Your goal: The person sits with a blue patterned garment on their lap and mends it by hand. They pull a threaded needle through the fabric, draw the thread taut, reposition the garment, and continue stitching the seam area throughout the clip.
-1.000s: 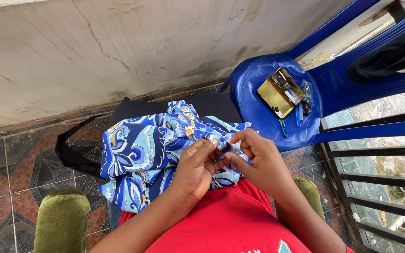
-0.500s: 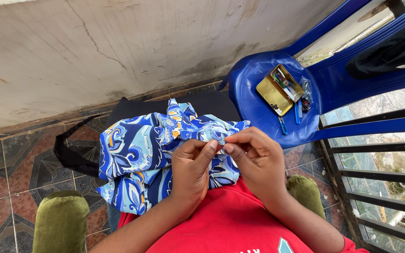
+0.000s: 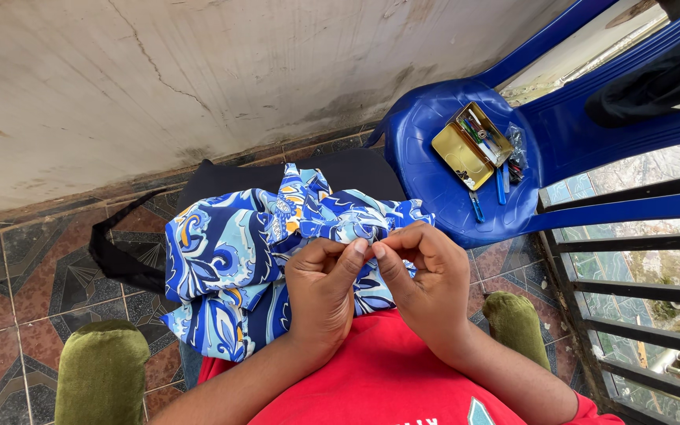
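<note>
Blue patterned fabric (image 3: 261, 252) on lap, unchanged from before; left hand (image 3: 320, 295) and right hand (image 3: 426, 283) still have fingers pinched together on its edge. Gold tin (image 3: 470, 145) on blue chair (image 3: 434, 173) holds small tools

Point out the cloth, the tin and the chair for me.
cloth (image 3: 222, 252), head view, on its left patterned fold.
tin (image 3: 460, 149), head view, on its open lid.
chair (image 3: 419, 169), head view, on its bare seat.
</note>
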